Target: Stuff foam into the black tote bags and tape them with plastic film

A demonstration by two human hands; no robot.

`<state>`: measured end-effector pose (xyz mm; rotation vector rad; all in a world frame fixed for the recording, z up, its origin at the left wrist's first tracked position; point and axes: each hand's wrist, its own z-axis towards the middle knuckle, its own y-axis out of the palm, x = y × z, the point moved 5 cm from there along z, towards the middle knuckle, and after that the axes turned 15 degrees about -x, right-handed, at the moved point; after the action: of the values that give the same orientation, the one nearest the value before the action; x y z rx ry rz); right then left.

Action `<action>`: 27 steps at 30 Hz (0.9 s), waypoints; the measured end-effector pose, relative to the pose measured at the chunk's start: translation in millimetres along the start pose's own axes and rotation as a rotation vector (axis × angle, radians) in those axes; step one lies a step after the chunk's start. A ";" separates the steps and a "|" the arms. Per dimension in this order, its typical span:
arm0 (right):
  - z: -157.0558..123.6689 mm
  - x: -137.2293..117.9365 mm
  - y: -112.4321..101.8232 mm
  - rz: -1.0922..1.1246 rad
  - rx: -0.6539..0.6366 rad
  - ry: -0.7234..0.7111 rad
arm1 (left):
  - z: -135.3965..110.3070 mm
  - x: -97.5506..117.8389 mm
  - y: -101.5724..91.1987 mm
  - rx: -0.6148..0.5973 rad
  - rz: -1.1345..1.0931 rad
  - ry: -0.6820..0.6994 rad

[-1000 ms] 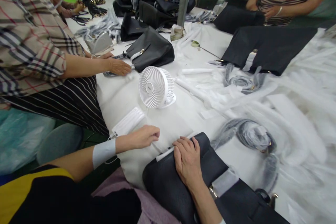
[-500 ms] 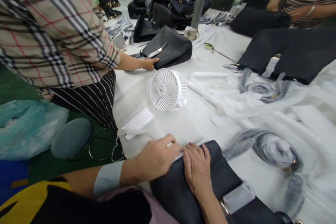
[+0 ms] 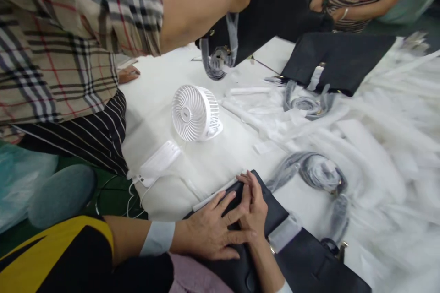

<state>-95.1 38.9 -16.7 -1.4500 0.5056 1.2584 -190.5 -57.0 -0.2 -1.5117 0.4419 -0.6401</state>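
A black handbag (image 3: 302, 252) lies in front of me at the near edge of the table. My left hand (image 3: 215, 229) is spread flat over it, its fingertips meeting my right hand. On the bag's upper part, my right hand (image 3: 254, 206) has its fingers stretched toward the far edge, where a thin white strip (image 3: 211, 199) shows. White wrapping (image 3: 285, 231) covers the clasp strap beside my right wrist. Plastic-wrapped straps (image 3: 321, 171) lie coiled just beyond the bag. My hands hide part of the bag's surface.
A white fan (image 3: 192, 112) and a white power bank-like box (image 3: 161, 160) with a cable stand ahead. At left, a co-worker in plaid lifts a black bag (image 3: 268, 4). Another bag (image 3: 338, 62) lies further right, near a striped-shirted co-worker. White wrapping (image 3: 378, 146) covers the right side.
My left hand has opened from a curled shape and come down flat beside my right hand. The plaid-sleeved co-worker has raised a black bag across the table. My view has shifted right.
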 end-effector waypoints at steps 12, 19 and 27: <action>-102.4 -76.0 -102.1 -0.637 -0.062 0.085 | -5.4 1.6 1.5 -0.127 -0.068 -0.070; -199.7 -37.2 -33.1 -1.069 -0.288 0.170 | -1.0 15.0 -8.7 -0.148 -0.039 -0.017; -212.6 -53.3 -43.3 -0.783 -0.107 0.115 | 9.7 63.1 8.7 -0.157 -0.024 0.277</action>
<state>11.4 -154.9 15.3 -1.5898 -0.0765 0.5828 -135.2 -90.0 -0.9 -1.5837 0.6999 -0.8548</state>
